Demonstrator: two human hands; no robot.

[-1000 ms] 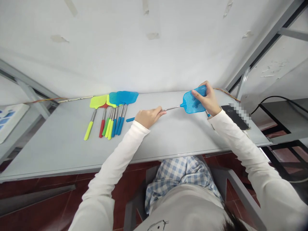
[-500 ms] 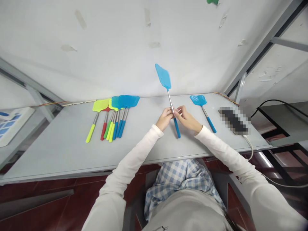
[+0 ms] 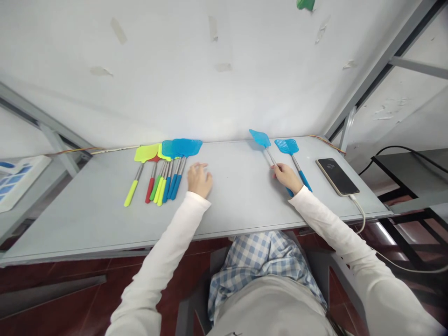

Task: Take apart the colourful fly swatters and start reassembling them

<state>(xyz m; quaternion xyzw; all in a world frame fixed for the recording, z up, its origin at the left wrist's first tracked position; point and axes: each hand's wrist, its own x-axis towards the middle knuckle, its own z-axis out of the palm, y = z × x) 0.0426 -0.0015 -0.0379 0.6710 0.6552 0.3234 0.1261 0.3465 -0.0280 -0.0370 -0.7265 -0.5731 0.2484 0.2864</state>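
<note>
The blue fly swatter (image 3: 260, 138) is over the right part of the table, its handle side gripped in the person's right hand (image 3: 286, 177), the head pointing to the back and slightly left; I can't tell whether it touches the tabletop. Just right of it lies a second blue swatter (image 3: 287, 147), its handle partly behind that hand. The left hand (image 3: 199, 179) is open, with nothing in it that I can see, fingers loosely spread near a bunch of swatters (image 3: 170, 182). Those lie with heads at the back, several overlapping: yellow at the far left, then red, green, yellow and blue handles. Farther right a phone (image 3: 338, 176) rests on the grey table (image 3: 241, 200), a white cable (image 3: 360, 212) plugged into its near end. Behind rises a white wall (image 3: 224, 102) with tape scraps (image 3: 223, 67).
</note>
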